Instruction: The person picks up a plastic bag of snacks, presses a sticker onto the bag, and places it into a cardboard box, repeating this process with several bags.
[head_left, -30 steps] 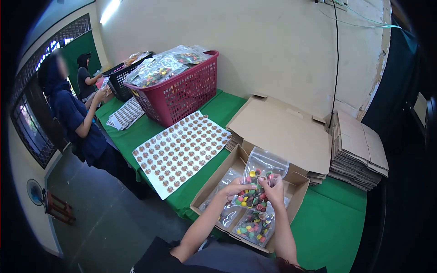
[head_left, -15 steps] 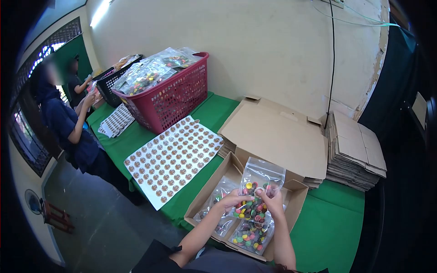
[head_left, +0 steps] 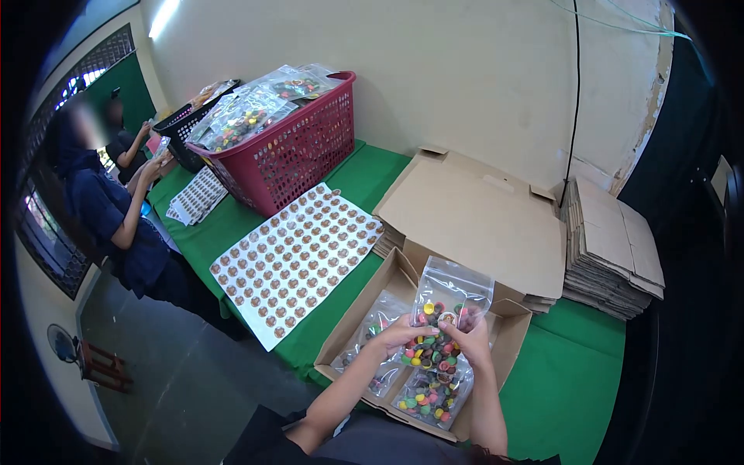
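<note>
Both hands hold one clear zip bag (head_left: 457, 284) of colourful button-shaped sweets, tilted above an open cardboard box (head_left: 508, 341). My left hand (head_left: 397, 333) grips the bag's left side, its thumb lying across the front. On the right side, my right hand (head_left: 474, 342) grips the bag, its thumb against the front just below a small round sticker (head_left: 448, 318). Similar filled bags lie in the box: one bag (head_left: 425, 404) below the held one and another bag (head_left: 378, 322) partly behind my left hand and forearm.
A sheet of round stickers (head_left: 298, 260) lies left of the box on the green cloth. Behind it stand a red basket (head_left: 291, 167) heaped with bags and a black basket (head_left: 177, 141). Flattened cardboard (head_left: 473, 209) and a cardboard stack (head_left: 612, 244) lie behind and right. Two people stand at left.
The view has shifted slightly. My right thumb has slid down a little, and more of the round sticker shows. Both hands still grip the bag.
</note>
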A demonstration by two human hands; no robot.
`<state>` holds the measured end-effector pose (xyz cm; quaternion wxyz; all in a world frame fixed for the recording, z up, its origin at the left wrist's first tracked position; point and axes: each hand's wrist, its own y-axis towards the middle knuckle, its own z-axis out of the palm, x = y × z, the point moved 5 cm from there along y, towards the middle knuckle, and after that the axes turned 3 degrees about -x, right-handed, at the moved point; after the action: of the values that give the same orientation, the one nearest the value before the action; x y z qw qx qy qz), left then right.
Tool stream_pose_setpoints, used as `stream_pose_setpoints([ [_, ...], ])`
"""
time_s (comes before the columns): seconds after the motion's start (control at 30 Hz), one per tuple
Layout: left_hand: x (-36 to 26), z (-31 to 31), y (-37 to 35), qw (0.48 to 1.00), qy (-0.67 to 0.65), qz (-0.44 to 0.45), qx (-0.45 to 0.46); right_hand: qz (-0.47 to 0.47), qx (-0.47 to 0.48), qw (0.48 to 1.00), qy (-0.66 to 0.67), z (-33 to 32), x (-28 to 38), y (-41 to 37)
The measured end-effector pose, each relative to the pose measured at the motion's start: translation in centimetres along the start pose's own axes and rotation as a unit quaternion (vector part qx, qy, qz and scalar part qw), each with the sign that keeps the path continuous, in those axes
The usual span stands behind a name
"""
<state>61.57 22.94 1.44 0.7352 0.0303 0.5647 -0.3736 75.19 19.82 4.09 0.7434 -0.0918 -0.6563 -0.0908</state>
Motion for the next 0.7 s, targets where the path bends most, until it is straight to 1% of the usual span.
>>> stream_pose_setpoints([
  [0.07,-0.6,0.4,-0.6,1.000,-0.010,0.010,0.004,0.035,0.000,0.999,-0.002,0.0,0.1,0.1],
  [0.1,-1.0,0.7,-0.9,1.000,-0.022,0.019,0.010,0.034,-0.001,0.999,-0.002,0.2,0.3,0.2],
  [0.17,-0.8,0.7,-0.7,0.999,-0.025,0.021,0.007,0.030,-0.075,0.994,-0.073,0.1,0.1,0.3],
  [0.2,-0.9,0.6,-0.3,0.999,-0.028,0.028,0.003,0.027,-0.077,0.994,-0.074,-0.1,-0.9,0.9],
  [0.23,-0.6,0.1,-0.1,1.000,-0.008,0.019,-0.015,-0.025,-0.084,0.993,-0.074,-0.2,-1.9,1.6],
  [0.27,-0.4,0.0,0.1,1.000,-0.009,0.018,-0.014,-0.075,-0.091,0.990,-0.074,-0.5,-2.6,1.9],
  [0.3,-0.1,0.0,0.1,1.000,-0.027,0.009,-0.011,-0.021,-0.085,0.994,-0.069,-0.2,-1.8,1.4],
  [0.33,0.1,-0.1,0.3,0.999,-0.045,0.002,-0.008,-0.021,-0.085,0.994,-0.069,-0.1,-1.0,1.0],
  [0.37,0.7,-1.0,0.8,0.999,-0.009,0.014,-0.030,0.011,-0.071,0.997,-0.038,0.2,-0.7,0.8],
  [0.4,0.1,-0.7,0.2,0.999,-0.008,0.018,-0.032,0.043,-0.054,0.998,-0.006,0.5,-0.6,0.8],
  [0.47,-1.7,0.2,-1.4,0.997,-0.042,0.048,-0.034,0.034,-0.028,0.999,-0.002,0.7,-0.4,0.9],
  [0.5,-1.8,-0.2,-1.3,0.997,-0.002,0.065,-0.035,0.031,-0.007,1.000,0.000,0.8,-0.2,0.9],
  [0.53,-1.8,-0.6,-1.3,0.997,-0.002,0.068,-0.036,0.028,-0.004,1.000,0.000,0.9,0.1,0.8],
  [0.6,-1.8,-1.0,-1.3,0.996,-0.062,0.023,-0.058,0.042,0.034,0.998,0.021,1.3,0.8,0.3],
  [0.63,-2.7,-0.6,-2.0,0.996,-0.038,0.041,-0.072,0.030,0.041,0.999,-0.011,1.3,0.3,0.6],
  [0.7,-2.7,-0.7,-1.6,0.996,-0.028,0.061,-0.065,0.039,0.035,0.998,-0.023,1.5,0.7,0.4],
])
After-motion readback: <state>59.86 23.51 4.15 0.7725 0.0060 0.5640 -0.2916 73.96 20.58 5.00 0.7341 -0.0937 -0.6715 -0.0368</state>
